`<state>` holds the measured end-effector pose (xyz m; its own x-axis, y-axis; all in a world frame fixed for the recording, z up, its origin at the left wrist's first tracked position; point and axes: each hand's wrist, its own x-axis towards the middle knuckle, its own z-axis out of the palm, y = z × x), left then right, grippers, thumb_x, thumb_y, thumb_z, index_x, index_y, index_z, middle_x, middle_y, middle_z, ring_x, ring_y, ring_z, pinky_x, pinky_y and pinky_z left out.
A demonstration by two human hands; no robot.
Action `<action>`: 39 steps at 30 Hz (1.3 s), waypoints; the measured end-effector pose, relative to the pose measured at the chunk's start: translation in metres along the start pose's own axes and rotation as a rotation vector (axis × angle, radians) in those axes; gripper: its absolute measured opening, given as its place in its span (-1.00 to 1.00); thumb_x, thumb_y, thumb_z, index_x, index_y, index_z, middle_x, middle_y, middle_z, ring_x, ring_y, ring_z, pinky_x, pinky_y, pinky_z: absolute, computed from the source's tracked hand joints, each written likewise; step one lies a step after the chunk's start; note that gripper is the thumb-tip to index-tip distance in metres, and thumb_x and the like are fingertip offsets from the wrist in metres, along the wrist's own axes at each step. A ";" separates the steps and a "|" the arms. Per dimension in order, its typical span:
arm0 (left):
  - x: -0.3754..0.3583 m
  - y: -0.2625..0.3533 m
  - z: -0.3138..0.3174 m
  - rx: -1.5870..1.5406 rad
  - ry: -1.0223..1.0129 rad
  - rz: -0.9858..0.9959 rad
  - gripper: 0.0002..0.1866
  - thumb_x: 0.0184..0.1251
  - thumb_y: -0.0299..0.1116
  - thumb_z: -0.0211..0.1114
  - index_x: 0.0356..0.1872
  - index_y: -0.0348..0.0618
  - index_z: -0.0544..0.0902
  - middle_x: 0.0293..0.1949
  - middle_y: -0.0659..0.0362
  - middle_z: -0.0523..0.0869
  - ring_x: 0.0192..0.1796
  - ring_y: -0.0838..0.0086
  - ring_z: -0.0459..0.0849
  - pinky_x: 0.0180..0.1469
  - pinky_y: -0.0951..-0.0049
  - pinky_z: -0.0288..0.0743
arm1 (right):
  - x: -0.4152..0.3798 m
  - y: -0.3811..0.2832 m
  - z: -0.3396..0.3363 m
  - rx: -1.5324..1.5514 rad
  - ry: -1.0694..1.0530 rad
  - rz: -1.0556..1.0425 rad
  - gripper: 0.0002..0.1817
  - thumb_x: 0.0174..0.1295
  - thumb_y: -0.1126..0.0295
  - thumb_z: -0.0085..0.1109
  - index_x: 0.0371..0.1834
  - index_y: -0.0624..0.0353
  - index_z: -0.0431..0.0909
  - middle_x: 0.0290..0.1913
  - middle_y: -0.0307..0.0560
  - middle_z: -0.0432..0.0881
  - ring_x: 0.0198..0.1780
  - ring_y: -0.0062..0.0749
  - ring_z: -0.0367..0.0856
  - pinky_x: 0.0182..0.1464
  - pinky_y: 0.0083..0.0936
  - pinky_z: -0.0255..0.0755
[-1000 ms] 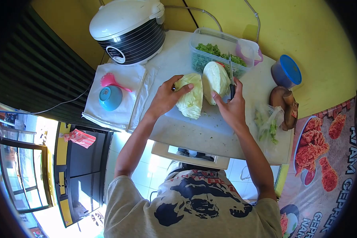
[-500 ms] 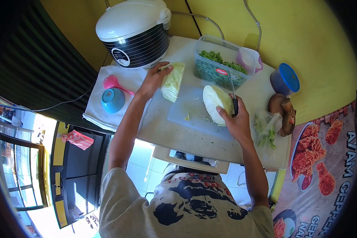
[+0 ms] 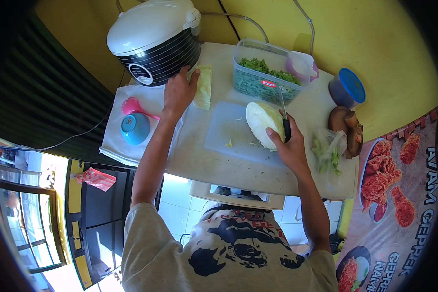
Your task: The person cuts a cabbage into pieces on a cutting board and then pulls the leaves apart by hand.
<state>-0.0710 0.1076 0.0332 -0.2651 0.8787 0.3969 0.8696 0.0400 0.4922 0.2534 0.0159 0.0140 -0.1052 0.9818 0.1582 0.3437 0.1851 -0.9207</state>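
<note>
A piece of cabbage [image 3: 203, 88] rests on the table beside the rice cooker, and my left hand [image 3: 181, 92] is at its left side, thumb apart from the fingers and touching or nearly touching it. My right hand [image 3: 289, 146] is closed round the black handle of a knife [image 3: 282, 104], whose blade points up toward the plastic container. The same hand's thumb lies against a larger cabbage piece [image 3: 262, 124], its pale cut face showing, on the translucent cutting board [image 3: 226, 129]. Small scraps lie on the board.
A rice cooker [image 3: 155, 46] stands at the back left. Chopped greens fill part of a clear container [image 3: 263, 87]. A blue bowl [image 3: 135, 128] and pink ladle [image 3: 132, 105] lie on a white cloth. Rightward are a blue-lidded tub [image 3: 348, 87], a brown mortar [image 3: 339, 119] and a plastic bag [image 3: 328, 155].
My left hand has carried the smaller cabbage piece left, beside the rice cooker, and its grip has loosened. My right hand stays with the knife and larger piece.
</note>
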 end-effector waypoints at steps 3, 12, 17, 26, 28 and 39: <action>-0.007 0.005 -0.006 0.057 0.024 0.005 -0.47 0.44 -0.02 0.30 0.21 -0.24 0.63 -0.05 -0.27 0.75 0.01 -0.17 0.73 0.06 -0.06 0.60 | 0.001 0.000 -0.004 0.109 0.003 0.098 -0.30 0.32 0.16 0.38 0.41 0.32 0.37 0.14 0.15 0.67 0.19 -0.19 0.66 0.29 -0.31 0.46; -0.088 0.078 -0.028 -0.644 -0.562 0.271 -0.05 0.25 -0.13 0.55 0.56 -0.18 0.21 0.39 -0.07 0.50 0.43 0.12 0.45 0.45 0.14 0.30 | 0.001 -0.006 -0.031 0.706 -0.331 0.572 -0.45 0.47 -0.19 0.02 0.04 0.12 0.55 -0.50 -0.31 0.57 -0.80 -0.80 0.17 -0.82 -0.71 -0.09; -0.120 0.088 0.007 -1.234 -0.881 0.049 -0.12 0.42 -0.14 0.42 0.57 -0.29 0.11 0.40 -0.04 0.47 0.45 0.22 0.43 0.51 0.19 0.27 | -0.004 -0.012 -0.029 0.904 -0.429 0.762 -0.45 0.48 -0.24 -0.03 -0.08 0.08 0.54 -0.59 -0.35 0.46 -0.81 -0.77 0.10 -0.80 -0.71 -0.03; -0.110 0.097 0.007 -1.359 -0.903 -0.131 -0.26 0.52 -0.15 0.29 0.57 -0.25 0.23 0.31 0.03 0.58 0.31 0.38 0.56 0.40 0.37 0.38 | -0.013 -0.015 -0.033 0.409 -0.222 0.507 -0.33 0.42 -0.11 0.17 0.41 0.11 0.39 0.00 -0.06 0.70 -0.70 -0.81 0.18 -0.72 -0.71 0.03; -0.101 0.097 0.003 -1.301 -0.990 -0.142 -0.31 0.52 -0.14 0.29 0.53 -0.25 0.31 0.26 0.02 0.63 0.26 0.37 0.60 0.36 0.39 0.41 | -0.015 -0.021 -0.035 0.443 -0.172 0.409 -0.30 0.39 -0.08 0.24 0.45 0.11 0.37 0.02 -0.06 0.69 -0.69 -0.81 0.20 -0.70 -0.71 0.04; -0.100 0.083 0.013 -1.031 -0.830 -0.070 -0.49 0.53 -0.13 0.29 0.36 -0.19 0.56 0.12 0.04 0.71 0.20 0.38 0.63 0.31 0.38 0.46 | -0.014 -0.009 -0.029 0.494 -0.101 0.500 -0.45 0.38 0.05 0.33 0.30 0.10 0.45 -0.40 -0.38 0.43 -0.70 -0.80 0.17 -0.70 -0.68 0.02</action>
<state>0.0328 0.0289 0.0243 0.3562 0.9325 -0.0601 0.0537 0.0438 0.9976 0.2788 0.0020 0.0306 -0.1399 0.9308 -0.3377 -0.0878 -0.3513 -0.9321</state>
